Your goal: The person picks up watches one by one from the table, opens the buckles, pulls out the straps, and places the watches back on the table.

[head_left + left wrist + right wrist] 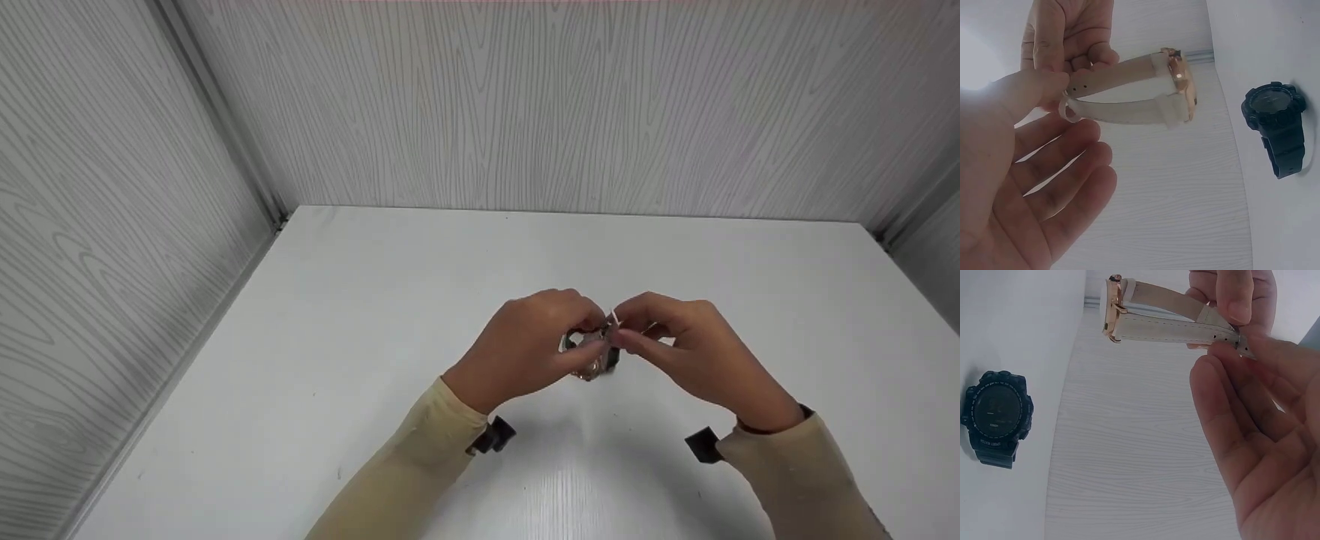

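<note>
A wristwatch [1117, 76] with a pale leather strap and a rose-gold case hangs in the air between both hands, its strap ends brought together. In the head view, the left hand [536, 341] pinches the strap near its buckle end. Opposite it, the right hand [694, 349] pinches the holed strap tip between thumb and forefinger. The right wrist view shows the watch case [1111, 309] pointing away from the fingers and the strap forming a loop. Fingertips partly hide the buckle. A black sport watch [998, 410] lies on the table, untouched.
The white table [360, 315] lies beneath both hands. Wood-grain panels stand behind it [480, 105] and along its left side [97, 210]. Small black devices are worn at the left sleeve [420, 450] and the right sleeve [787, 465].
</note>
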